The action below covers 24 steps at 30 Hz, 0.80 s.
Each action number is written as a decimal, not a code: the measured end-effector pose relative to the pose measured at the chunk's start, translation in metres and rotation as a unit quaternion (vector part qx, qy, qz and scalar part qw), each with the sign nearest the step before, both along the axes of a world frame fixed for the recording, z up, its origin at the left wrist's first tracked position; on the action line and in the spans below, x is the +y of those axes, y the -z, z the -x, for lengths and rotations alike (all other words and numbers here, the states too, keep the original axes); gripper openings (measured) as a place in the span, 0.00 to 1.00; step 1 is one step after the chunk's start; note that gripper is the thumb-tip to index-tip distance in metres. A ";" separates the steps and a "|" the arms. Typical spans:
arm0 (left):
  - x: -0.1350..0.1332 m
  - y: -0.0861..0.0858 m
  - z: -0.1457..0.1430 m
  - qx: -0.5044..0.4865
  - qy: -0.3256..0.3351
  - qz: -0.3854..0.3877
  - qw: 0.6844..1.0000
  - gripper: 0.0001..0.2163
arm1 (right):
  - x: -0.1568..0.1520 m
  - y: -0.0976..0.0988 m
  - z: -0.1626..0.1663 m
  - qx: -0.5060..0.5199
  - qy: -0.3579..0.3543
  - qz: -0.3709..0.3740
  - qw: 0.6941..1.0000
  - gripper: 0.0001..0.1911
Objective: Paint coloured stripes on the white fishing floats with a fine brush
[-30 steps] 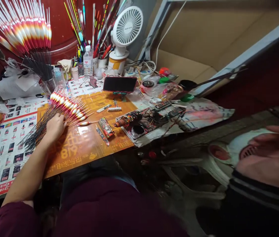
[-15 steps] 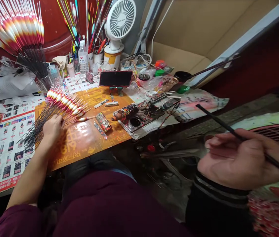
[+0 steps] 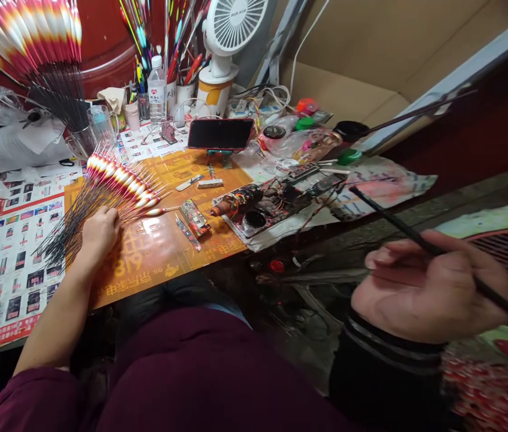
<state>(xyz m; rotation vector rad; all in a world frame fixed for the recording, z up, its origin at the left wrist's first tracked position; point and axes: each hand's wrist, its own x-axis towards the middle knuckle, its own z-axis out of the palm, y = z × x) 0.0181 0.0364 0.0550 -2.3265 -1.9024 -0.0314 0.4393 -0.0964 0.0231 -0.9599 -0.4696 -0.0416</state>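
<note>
Your L hand (image 3: 99,233) — grip open, palm down on a fan of red-and-white fishing floats w/ thin black stems (image 3: 119,186), lying on the glossy orange mat (image 3: 146,255); R hand (image 3: 424,288) — grip clenched on a slim black rod (image 3: 397,225).

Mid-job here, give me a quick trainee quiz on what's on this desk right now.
1. What does the right hand hold?
2. True or false: the left hand rests on the bundle of painted floats.
3. Which is nearer the left hand: the phone or the fan?

Key:
1. A thin black rod.
2. True.
3. The phone.
</note>
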 end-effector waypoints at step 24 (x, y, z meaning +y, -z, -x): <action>-0.013 -0.028 -0.008 -0.446 0.111 0.256 0.851 0.24 | 0.012 0.013 0.028 -0.269 -0.168 0.281 0.906 0.15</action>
